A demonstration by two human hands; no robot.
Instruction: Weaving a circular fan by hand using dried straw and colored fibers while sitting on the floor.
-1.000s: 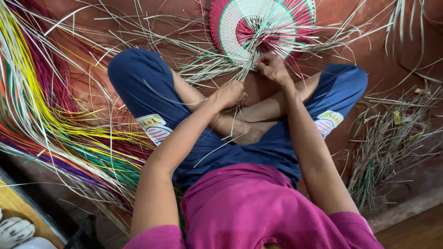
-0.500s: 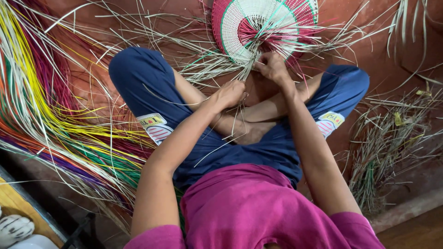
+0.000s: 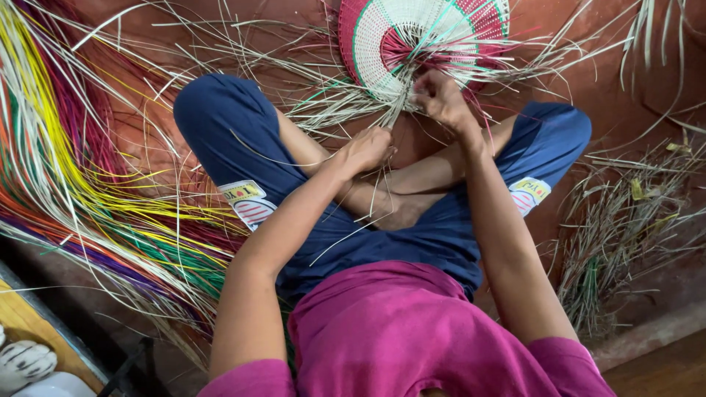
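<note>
Head view showed my left hand (image 3: pixel 365 149) pinching pale loose reed strands (image 3: pixel 382 121) while my right hand (image 3: pixel 441 95) gripped the half-woven round pink, white and green mat (image 3: pixel 412 37) on the floor beyond my knees, its edge unfinished.

Striped printed patches (image 3: pixel 246 204) on both shorts legs.
</note>
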